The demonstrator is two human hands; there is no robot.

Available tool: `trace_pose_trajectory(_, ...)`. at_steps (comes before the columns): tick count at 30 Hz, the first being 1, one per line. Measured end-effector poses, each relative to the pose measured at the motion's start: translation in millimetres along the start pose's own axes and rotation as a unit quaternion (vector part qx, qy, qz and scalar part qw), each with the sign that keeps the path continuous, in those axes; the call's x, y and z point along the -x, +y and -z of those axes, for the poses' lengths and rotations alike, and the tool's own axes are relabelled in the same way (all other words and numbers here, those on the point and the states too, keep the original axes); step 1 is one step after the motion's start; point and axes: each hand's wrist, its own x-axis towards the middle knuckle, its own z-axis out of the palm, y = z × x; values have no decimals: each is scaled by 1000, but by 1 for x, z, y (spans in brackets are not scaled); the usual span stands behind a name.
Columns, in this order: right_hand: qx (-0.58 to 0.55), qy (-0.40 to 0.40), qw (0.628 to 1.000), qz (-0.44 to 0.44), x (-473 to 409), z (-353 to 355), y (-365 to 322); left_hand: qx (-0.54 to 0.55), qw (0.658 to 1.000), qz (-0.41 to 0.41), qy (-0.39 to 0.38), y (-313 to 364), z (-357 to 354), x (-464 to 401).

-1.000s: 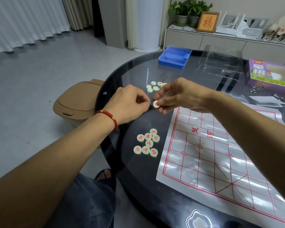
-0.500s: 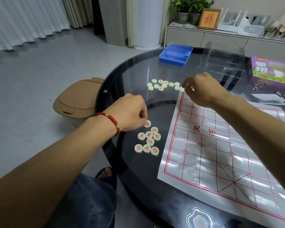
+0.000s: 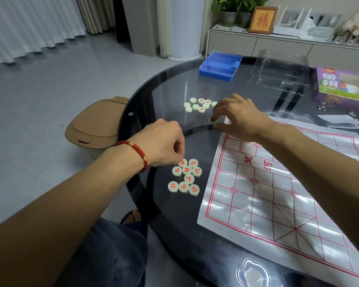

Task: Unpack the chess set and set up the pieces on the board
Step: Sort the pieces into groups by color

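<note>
I see a glossy dark glass counter [image 3: 174, 230]. The board [image 3: 278, 195] at 4 o'clock looks like shiny, wrinkled plastic sheet; the pieces [image 3: 186, 177] smooth pale plastic; the tray [image 3: 220, 66] blue plastic.

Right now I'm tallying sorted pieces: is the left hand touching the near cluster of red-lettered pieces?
Touching. The head view shows the left hand with its fingertips down on the top-left piece of the near cluster, no gap visible between them.
</note>
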Motion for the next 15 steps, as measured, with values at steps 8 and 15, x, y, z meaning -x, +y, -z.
trace_pose_trajectory(8,-78,0,994,80,-3,5,-22,20,1000,-3,-22,1,1,3)
trace_pose_trajectory(15,-262,-75,962,32,-4,21,-26,33,999,8,14,-1,4,5)
